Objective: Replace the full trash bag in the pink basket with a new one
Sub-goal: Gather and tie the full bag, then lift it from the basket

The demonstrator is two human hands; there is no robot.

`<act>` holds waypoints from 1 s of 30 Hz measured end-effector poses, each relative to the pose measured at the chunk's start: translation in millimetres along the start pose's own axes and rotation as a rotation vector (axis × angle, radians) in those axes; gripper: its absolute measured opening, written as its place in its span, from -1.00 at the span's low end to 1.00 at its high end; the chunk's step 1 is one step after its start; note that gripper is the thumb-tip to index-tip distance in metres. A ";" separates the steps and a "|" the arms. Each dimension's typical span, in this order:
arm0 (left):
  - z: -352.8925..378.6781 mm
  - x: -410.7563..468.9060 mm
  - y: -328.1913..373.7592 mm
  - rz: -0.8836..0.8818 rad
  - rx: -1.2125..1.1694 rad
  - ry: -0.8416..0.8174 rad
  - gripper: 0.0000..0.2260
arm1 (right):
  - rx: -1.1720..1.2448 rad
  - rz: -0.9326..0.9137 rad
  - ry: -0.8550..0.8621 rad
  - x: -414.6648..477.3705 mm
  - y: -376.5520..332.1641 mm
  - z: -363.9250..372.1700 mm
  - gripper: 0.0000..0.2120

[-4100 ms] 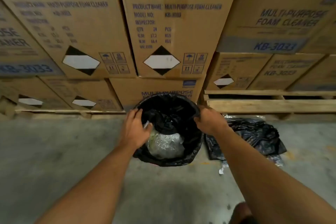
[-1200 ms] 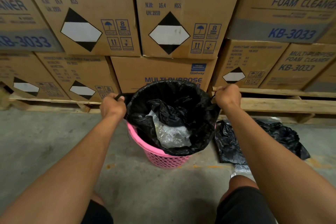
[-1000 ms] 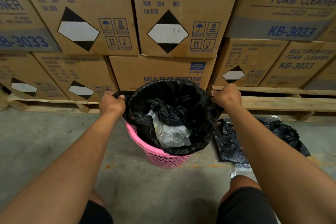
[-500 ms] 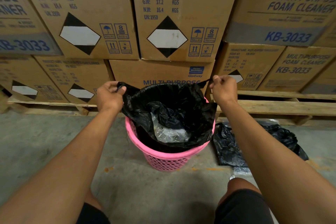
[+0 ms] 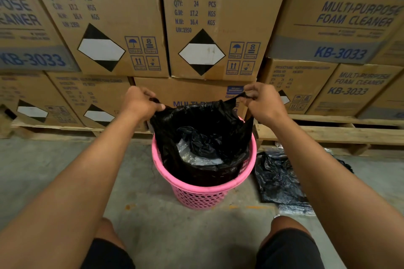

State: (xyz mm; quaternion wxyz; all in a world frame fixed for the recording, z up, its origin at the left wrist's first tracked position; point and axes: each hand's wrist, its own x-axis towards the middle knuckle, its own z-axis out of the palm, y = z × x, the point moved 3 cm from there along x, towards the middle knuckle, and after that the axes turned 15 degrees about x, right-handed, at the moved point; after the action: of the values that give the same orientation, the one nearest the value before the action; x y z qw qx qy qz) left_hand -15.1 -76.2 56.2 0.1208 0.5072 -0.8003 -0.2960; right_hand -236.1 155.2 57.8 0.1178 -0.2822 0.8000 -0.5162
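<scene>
Concrete floor (image 5: 65, 159), cartons behind. Our left hand (image 5: 140, 102) and right hand (image 5: 262, 102) each pinch the full trash bag (image 5: 203, 120) rim, lifting it clear of the pink basket (image 5: 196, 190).

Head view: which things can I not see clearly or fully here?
- Pink basket interior: hidden by the black trash bag.
- Trash under the crumpled plastic in the bag: covered.
- Black bags on the floor: partly behind the right arm.
- Lower carton's print: blocked by the bag.
</scene>
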 end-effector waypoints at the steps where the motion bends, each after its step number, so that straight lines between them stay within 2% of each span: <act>1: -1.1 1.0 2.4 -0.019 -0.053 -0.084 -0.60 | -0.075 -0.021 -0.002 0.2 -1.6 -0.5 -0.73; 4: -5.7 -0.4 8.9 0.026 0.011 -0.160 -0.38 | -0.243 -0.052 0.016 -1.1 -6.5 -3.7 -0.84; 6: -6.6 -2.0 10.4 0.050 0.126 -0.132 -0.37 | -0.286 -0.068 0.022 -2.0 -10.1 -5.9 -0.87; 9: -9.9 -6.1 9.3 0.033 0.331 -0.025 -0.56 | -0.253 -0.084 0.039 -4.2 -13.8 -6.8 -0.98; 14: -9.6 -8.6 7.9 0.078 0.396 -0.025 -0.86 | -0.101 -0.091 0.074 -10.2 -13.3 -2.9 -0.88; 17: -8.3 -8.0 10.1 0.120 0.198 -0.055 -0.90 | 0.041 -0.118 0.075 -16.4 -15.5 3.0 -0.82; 19: -7.4 -9.4 13.7 0.160 0.031 -0.082 -0.84 | 0.132 -0.127 0.054 -19.2 -17.0 7.9 -0.80; 23: 1.4 -20.9 26.2 0.280 -0.241 -0.241 -0.56 | 0.322 -0.092 0.010 -22.8 -19.3 16.2 -0.72; 26: 10.8 -27.2 27.6 0.304 -0.289 -0.273 -0.33 | 0.440 -0.059 -0.025 -24.3 -19.5 21.1 -0.68; 28: 14.0 -32.1 28.2 0.329 -0.299 -0.236 -0.37 | 0.538 -0.017 -0.055 -23.3 -17.5 25.5 -0.71; 30: 15.1 -35.7 30.0 0.366 -0.273 -0.150 -0.53 | 0.604 0.007 -0.075 -22.5 -15.9 29.8 -0.80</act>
State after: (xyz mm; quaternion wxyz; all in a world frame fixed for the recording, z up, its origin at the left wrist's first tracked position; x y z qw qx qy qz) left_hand -28.5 -30.1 65.9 0.1799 0.3094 -0.8382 -0.4116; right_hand -198.2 140.5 56.6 0.2274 -0.2505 0.6063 -0.7197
